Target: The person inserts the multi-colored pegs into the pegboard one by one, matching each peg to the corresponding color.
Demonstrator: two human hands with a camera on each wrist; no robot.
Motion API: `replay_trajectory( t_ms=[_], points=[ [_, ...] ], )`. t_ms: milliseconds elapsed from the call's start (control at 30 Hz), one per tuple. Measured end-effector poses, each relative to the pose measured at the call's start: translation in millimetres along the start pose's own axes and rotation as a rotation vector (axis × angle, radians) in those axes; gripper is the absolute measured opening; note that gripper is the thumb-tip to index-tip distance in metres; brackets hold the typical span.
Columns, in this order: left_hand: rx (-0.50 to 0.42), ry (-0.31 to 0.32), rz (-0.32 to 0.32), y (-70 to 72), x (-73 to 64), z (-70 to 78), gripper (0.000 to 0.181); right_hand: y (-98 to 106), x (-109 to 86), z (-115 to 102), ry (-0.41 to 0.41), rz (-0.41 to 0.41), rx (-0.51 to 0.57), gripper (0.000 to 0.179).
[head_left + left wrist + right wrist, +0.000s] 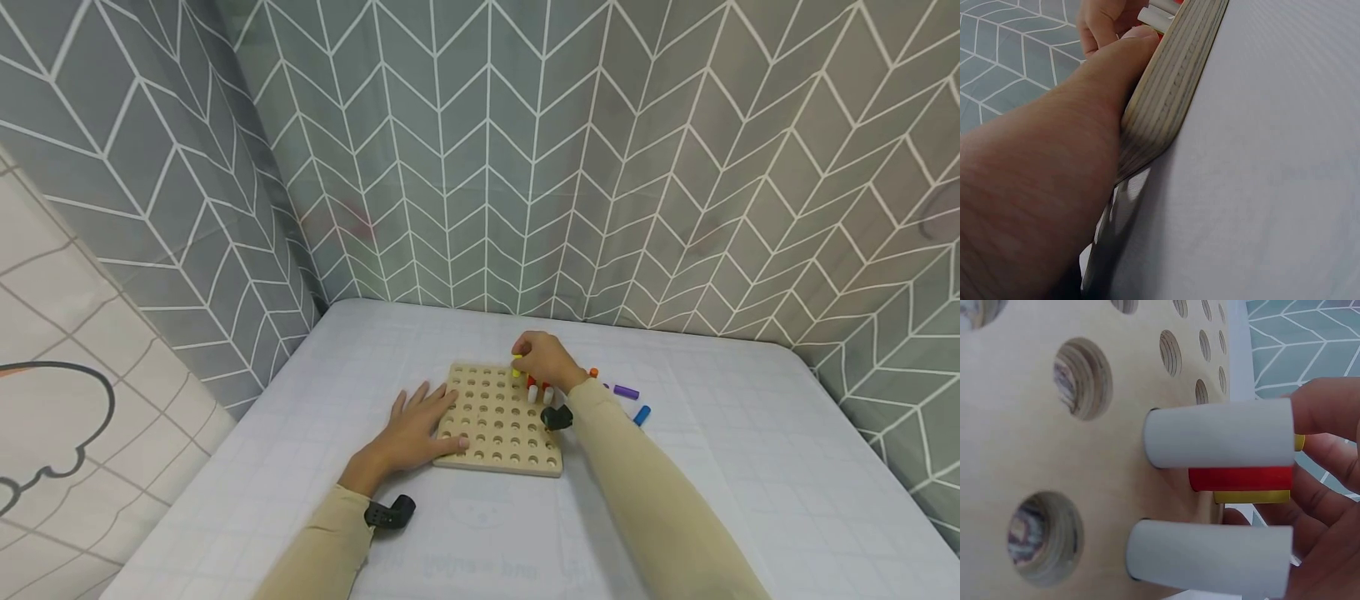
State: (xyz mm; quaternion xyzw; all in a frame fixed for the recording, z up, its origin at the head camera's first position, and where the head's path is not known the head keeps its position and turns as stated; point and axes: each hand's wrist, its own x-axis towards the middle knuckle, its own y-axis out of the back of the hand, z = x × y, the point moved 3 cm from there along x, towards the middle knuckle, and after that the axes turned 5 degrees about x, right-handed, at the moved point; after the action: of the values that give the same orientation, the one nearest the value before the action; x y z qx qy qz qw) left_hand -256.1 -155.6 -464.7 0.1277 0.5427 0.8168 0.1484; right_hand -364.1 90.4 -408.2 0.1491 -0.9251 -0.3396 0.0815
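Observation:
A square wooden pegboard (504,442) with rows of round holes lies on the table. My left hand (408,429) rests on its left side, fingers spread and thumb over the near left corner. At the far right part of the board, my right hand (551,360) pinches a yellow peg (517,364); whether that peg sits in a hole cannot be told. Two white pegs (1222,434) stand in holes just nearer than this hand. Behind them in the right wrist view are a red peg (1241,479) and another yellow peg (1254,497), partly hidden.
Loose pegs lie right of the board, beyond the right forearm: a purple peg (626,392), a blue peg (642,415) and an orange peg (593,372). The table has a white cover (750,467). Grey patterned fabric (517,167) hangs behind it.

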Motion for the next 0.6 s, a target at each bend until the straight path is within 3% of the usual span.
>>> replay_trajectory(
  t_ms=[400, 600],
  points=[
    [0.001, -0.001, -0.006, 1.2, -0.6, 0.1, 0.097, 6.1, -6.0, -5.8, 0.039, -0.01, -0.036, 0.016],
    [-0.004, -0.003, -0.008, 0.3, -1.0, 0.0, 0.097, 17.5, -14.8, -8.5, 0.069, 0.051, 0.0, 0.023]
  ],
)
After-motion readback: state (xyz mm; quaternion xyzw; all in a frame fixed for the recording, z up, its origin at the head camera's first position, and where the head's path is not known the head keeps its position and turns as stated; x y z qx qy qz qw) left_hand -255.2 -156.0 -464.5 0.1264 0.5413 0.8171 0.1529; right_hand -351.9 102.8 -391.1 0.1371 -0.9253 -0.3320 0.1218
